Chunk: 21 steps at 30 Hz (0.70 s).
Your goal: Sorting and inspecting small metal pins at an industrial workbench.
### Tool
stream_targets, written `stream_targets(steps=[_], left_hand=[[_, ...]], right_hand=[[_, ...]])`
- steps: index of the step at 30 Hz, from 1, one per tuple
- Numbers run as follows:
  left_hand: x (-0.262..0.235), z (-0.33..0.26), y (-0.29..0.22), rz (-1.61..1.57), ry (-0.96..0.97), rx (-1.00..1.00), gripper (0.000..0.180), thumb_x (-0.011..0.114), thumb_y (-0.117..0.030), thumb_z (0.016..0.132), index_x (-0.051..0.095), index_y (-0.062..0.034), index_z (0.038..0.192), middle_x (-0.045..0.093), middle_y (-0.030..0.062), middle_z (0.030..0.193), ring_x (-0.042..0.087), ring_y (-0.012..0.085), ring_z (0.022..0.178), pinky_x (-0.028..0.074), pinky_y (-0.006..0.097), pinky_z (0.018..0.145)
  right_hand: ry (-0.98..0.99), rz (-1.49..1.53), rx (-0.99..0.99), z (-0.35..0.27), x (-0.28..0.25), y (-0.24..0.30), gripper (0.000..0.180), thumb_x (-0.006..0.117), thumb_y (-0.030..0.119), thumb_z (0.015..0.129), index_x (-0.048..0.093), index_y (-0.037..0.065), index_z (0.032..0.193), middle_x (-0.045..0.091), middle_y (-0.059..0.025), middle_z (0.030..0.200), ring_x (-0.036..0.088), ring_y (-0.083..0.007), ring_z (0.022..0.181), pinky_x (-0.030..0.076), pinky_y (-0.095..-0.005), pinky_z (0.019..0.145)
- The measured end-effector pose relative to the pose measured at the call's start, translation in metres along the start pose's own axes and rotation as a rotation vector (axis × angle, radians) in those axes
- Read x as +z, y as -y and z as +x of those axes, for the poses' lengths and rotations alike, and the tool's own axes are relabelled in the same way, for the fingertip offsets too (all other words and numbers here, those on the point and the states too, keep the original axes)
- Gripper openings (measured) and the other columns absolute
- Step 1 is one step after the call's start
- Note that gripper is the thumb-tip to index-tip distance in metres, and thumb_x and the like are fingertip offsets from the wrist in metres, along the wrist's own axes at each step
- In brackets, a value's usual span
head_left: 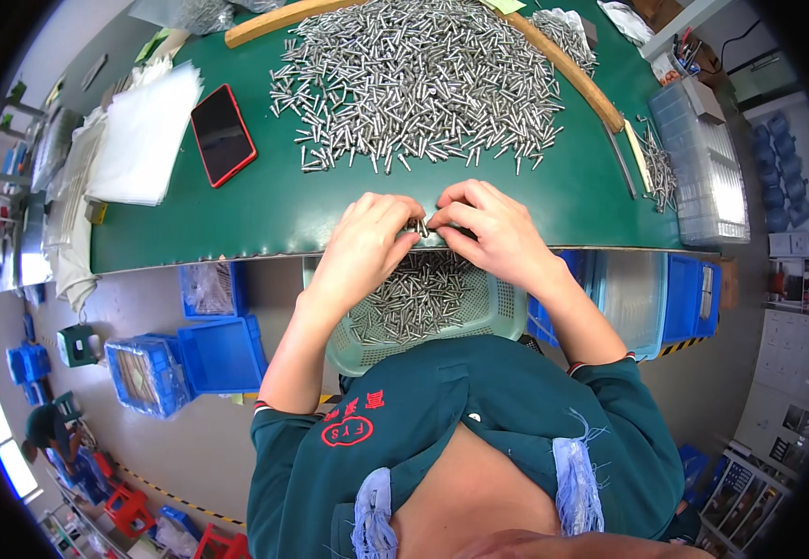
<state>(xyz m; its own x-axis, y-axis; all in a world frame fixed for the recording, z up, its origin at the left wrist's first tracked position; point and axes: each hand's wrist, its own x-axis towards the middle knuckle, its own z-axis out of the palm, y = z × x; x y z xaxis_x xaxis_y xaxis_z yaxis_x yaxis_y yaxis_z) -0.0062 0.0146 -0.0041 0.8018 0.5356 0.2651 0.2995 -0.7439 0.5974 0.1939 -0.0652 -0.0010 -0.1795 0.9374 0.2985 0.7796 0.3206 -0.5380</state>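
Note:
Both my hands meet at the front edge of a green table (265,219). Small metal pins (420,226) show between the fingertips. My left hand (372,233) has its fingers closed round them, and my right hand (488,228) pinches at them from the other side. Beyond my hands spreads a large heap of silvery metal pins (423,84), loose on the tabletop. Below the edge, close to my body, a pale green perforated basket (502,307) holds many more pins of the same look.
Wooden bars (572,70) border the heap. A red-edged phone (224,136) and white sheets (148,135) lie to the left. Clear plastic trays (707,168) stand at the right. Blue crates (223,354) are on the floor, and another person (50,433) sits far left.

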Motion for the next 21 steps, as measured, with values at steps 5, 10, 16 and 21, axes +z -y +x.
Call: stream_targets(steps=[5,10,16,21], left_hand=[[0.004,0.002,-0.006,-0.032,-0.139,-0.031,0.032,0.071,-0.012,0.077,0.061,-0.0046,0.106,0.059,0.0091,0.111,0.055,0.0301,0.1,0.045,0.039,0.087],[0.012,0.002,-0.009,0.094,-0.097,-0.035,0.032,0.073,-0.015,0.076,0.062,-0.005,0.105,0.058,0.0091,0.107,0.055,0.0288,0.097,0.045,0.038,0.084],[0.013,0.0,-0.01,0.11,-0.114,-0.06,0.027,0.073,-0.013,0.077,0.062,-0.0049,0.101,0.057,0.007,0.104,0.055,0.0262,0.095,0.044,0.037,0.084],[0.003,-0.003,-0.01,0.045,-0.092,-0.054,0.031,0.07,-0.01,0.078,0.061,-0.0047,0.107,0.059,0.0093,0.108,0.055,0.0299,0.099,0.045,0.038,0.086]], right_hand=[[0.008,0.098,0.063,-0.002,-0.003,-0.003,0.019,0.066,0.006,0.079,0.065,0.01,0.097,0.06,-0.0043,0.105,0.061,-0.0233,0.093,0.05,-0.0347,0.077],[-0.005,0.043,0.056,-0.001,-0.004,0.001,0.02,0.066,0.006,0.079,0.064,0.008,0.099,0.06,-0.0055,0.105,0.06,-0.0244,0.094,0.05,-0.0351,0.077],[-0.03,-0.082,0.017,-0.001,-0.003,-0.002,0.013,0.067,0.012,0.079,0.062,0.009,0.091,0.058,-0.0043,0.096,0.059,-0.0244,0.088,0.05,-0.0372,0.074],[-0.06,-0.059,0.058,-0.004,0.0,-0.007,0.016,0.071,0.017,0.078,0.06,0.009,0.087,0.057,-0.0046,0.091,0.06,-0.0247,0.082,0.051,-0.0369,0.07]])
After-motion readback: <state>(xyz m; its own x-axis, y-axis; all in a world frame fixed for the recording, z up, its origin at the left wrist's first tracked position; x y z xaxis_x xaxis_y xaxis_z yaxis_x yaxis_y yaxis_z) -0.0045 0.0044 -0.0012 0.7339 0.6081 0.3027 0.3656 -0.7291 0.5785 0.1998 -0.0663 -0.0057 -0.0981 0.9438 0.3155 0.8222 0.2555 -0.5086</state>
